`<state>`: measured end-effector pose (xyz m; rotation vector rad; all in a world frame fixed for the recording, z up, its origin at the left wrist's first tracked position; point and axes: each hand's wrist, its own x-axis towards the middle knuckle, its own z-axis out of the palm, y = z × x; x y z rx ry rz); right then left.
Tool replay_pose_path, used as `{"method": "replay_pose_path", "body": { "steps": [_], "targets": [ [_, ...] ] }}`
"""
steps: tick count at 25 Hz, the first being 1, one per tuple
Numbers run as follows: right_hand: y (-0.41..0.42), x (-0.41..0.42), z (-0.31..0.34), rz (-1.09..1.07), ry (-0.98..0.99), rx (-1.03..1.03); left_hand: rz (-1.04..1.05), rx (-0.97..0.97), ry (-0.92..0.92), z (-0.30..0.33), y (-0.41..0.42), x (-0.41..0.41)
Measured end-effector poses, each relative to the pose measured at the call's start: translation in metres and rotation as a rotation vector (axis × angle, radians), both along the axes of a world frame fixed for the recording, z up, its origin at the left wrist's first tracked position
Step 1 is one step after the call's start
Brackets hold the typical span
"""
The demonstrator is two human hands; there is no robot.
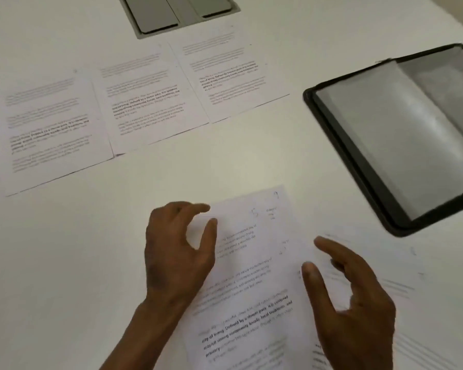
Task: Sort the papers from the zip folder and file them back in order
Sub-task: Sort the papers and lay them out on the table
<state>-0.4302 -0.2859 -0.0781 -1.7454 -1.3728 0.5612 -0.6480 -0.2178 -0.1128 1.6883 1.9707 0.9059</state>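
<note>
Near me a stack of printed sheets (251, 289) lies on the white table, the top one marked with a handwritten 5. My left hand (179, 252) rests at its top left corner, thumb and forefinger curved and apart around the corner. Blurred, my right hand (350, 297) hovers over the stack's right side with relaxed fingers, holding nothing. More sheets (393, 265) fan out to the right under it. Three sheets lie in a row farther off: left (51, 129), middle (145, 102), right (230, 76). The black zip folder (332, 129) lies open at the right.
A grey cable hatch (179, 14) is set into the table at the far edge. White table surface (64, 249) stretches to the left of my hands and between the row of sheets and the stack.
</note>
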Motion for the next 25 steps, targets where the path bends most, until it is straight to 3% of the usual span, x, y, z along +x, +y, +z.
{"method": "replay_pose_path", "body": {
  "steps": [3, 8, 13, 15, 17, 19, 25],
  "targets": [
    [-0.056, 0.004, -0.029, 0.04, -0.167, -0.024, -0.003, -0.253, 0.168, -0.02, -0.065, 0.001],
    [-0.108, 0.005, -0.08, 0.239, -0.4, -0.106, -0.093, -0.308, 0.259, -0.03, -0.091, 0.011],
    [-0.121, 0.008, -0.065, 0.253, -0.263, -0.15, -0.114, -0.283, 0.304, -0.03, -0.09, 0.015],
    [-0.127, 0.024, -0.055, 0.121, -0.216, -0.109, -0.12, -0.238, 0.286, -0.031, -0.091, 0.019],
    [-0.139, 0.049, -0.052, -0.097, -0.254, -0.118, -0.14, -0.207, 0.251, -0.032, -0.094, 0.027],
    [-0.15, 0.071, -0.057, -0.169, -0.325, -0.185, -0.12, -0.22, 0.25, -0.031, -0.096, 0.034],
    [-0.161, 0.08, -0.083, 0.133, -0.392, -0.226, 0.063, -0.42, 0.253, -0.023, -0.091, 0.038]
  ]
}}
